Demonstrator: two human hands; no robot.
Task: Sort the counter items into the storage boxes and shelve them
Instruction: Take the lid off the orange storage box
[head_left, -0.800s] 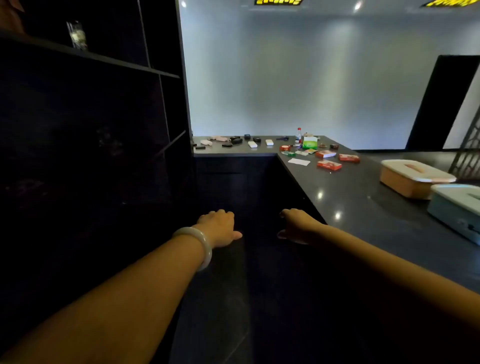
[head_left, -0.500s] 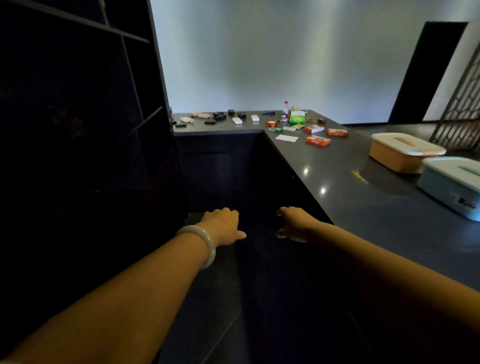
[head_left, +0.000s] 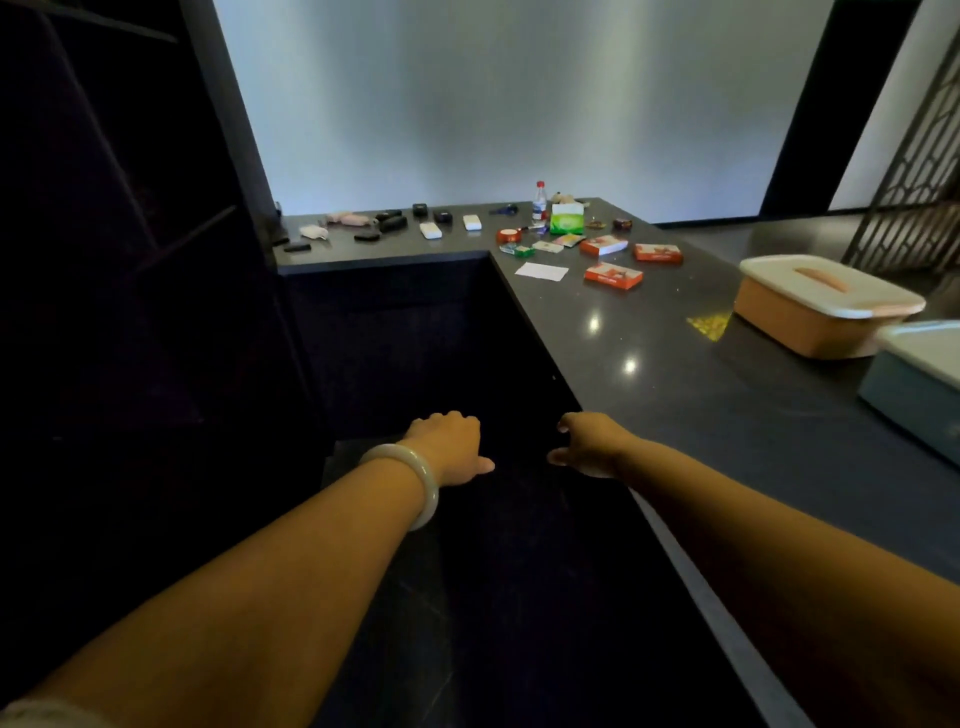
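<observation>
1. As I judge it, nothing has been sorted yet. The small items are all loose at the far end of the counter (head_left: 675, 364), in the upper middle of the frame: the dark cases and white pads (head_left: 430, 230) to the left, three red packets (head_left: 613, 274) and a white card (head_left: 542, 270) to the right, with a green tissue pack (head_left: 566, 219) and a water bottle (head_left: 540, 202) behind them.

2. Both storage boxes sit at the right edge of the frame with lids on: the orange box (head_left: 810, 319) nearer the items, the pale blue box (head_left: 914, 384) just beside it and closer to me. Neither is on the dark shelves (head_left: 130, 218) at upper left.

3. So everything remains, I think: lids off, items in, lids on, boxes shelved.

4. My left hand (head_left: 449, 449), the one with the pale bangle (head_left: 415, 480) on its wrist, hangs in the lower middle of the frame over the dark floor. Its fingers are loosely curled, the thumb points right, and it holds nothing.

5. My right hand (head_left: 589, 444) is just right of it, near the counter's edge, fingers also loosely bent, thumb pointing left. It grips nothing; whether it brushes the edge I cannot tell.

6. Both hands are well apart from the items and the boxes.
</observation>
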